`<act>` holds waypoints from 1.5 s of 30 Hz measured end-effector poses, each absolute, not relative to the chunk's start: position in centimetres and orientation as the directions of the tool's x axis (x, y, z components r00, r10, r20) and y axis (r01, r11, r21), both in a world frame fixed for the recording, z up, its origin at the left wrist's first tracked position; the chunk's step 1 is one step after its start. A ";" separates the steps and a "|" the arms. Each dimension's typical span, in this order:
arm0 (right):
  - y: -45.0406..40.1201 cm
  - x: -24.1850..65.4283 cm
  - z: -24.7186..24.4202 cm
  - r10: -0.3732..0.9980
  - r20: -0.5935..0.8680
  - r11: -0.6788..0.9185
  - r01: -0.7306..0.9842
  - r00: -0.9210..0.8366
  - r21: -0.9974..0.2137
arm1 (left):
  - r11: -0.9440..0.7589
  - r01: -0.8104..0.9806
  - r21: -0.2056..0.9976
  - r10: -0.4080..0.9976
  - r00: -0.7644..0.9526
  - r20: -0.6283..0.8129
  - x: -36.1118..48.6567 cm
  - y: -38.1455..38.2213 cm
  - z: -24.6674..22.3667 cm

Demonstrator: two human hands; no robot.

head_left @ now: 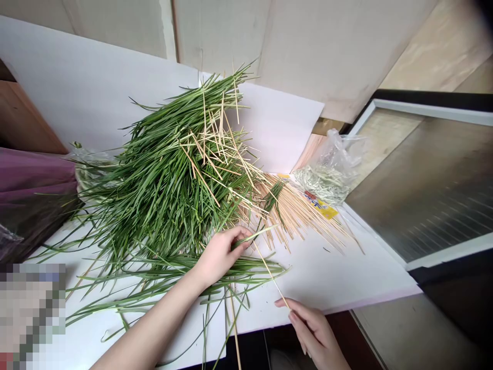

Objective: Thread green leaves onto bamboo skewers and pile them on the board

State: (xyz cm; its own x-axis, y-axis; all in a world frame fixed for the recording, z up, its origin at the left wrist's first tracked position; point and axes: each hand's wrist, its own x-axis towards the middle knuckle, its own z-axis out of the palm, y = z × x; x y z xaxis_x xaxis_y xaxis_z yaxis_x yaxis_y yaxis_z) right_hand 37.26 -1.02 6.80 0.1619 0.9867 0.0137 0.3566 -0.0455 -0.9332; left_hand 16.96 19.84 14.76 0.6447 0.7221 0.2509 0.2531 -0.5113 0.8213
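Note:
My left hand is closed on a few garlic chives, their pale ends pointing right. Between the thumb and fingers of my right hand, near the table's front edge, is a thin bamboo skewer. Its far tip reaches up to the chives by my left fingers; whether it pierces them I cannot tell. Below my left hand lie loose chives, spread across the white table. Behind stands a large heap of chives with several skewers scattered on top.
A fan of bamboo skewers lies right of the heap. Behind it sits a clear plastic bag with pale green contents. A glass-paned frame stands at the right, a purple bag at the left. White boards back the table.

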 end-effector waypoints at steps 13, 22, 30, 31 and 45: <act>-1.0 37.3 6.7 0.988 0.009 -0.044 0.337 0.154 -0.941 | -0.488 0.224 0.844 0.758 0.587 0.283 17.2 19.5 14.8; -0.8 37.3 6.6 0.988 0.031 -0.028 0.378 0.148 -0.925 | -0.456 0.225 0.861 0.775 0.577 0.259 17.2 19.4 14.6; -0.8 37.2 6.8 0.988 0.017 -0.048 0.407 0.155 -0.912 | -0.454 0.248 0.856 0.800 0.536 0.270 17.4 19.2 14.3; -0.8 37.1 6.8 0.988 0.018 -0.047 0.407 0.154 -0.912 | -0.446 0.244 0.861 0.802 0.536 0.264 17.4 19.2 14.3; -0.7 36.8 6.8 0.990 0.012 -0.044 0.393 0.139 -0.919 | -0.434 0.235 0.870 0.799 0.546 0.251 17.6 18.7 14.1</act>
State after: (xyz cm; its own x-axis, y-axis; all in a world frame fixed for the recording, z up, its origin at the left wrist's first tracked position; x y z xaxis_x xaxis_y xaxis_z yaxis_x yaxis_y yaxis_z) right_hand 36.84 -0.71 6.84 0.1395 0.9902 0.0117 0.3927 -0.0444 -0.9186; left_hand 17.59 18.73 14.10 0.5462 0.7991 0.2513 0.2347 -0.4340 0.8698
